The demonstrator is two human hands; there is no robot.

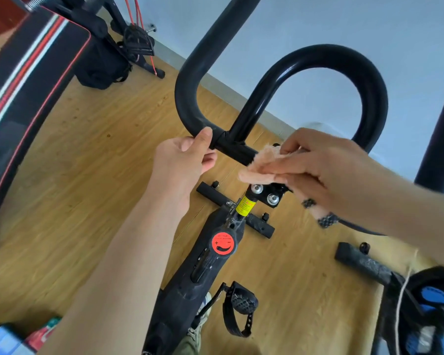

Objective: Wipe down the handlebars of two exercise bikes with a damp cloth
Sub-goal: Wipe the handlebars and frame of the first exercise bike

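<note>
The pale peach cloth (260, 166) is bunched against the black handlebar (190, 98) of the nearer exercise bike (190, 285), at the short straight section just right of where the curved loop joins the crossbar. The right hand (318, 170) reaches in from the right with its forearm angled down and across, fingers curled over the cloth and thumb on top, pinching it onto the bar. The left hand (182, 162) comes up from below on a nearly straight forearm and grips the handlebar just left of the joint, thumb over the top and fingers wrapped beneath. Below the hands sit the bike's red resistance knob (222, 243), a yellow label and a pedal (241, 299). A second bike (420, 298), blurred at the right edge, seems to carry blue trim. Both stand on a wooden floor (87, 162), with a striped bench (23, 85) to the left.
</note>
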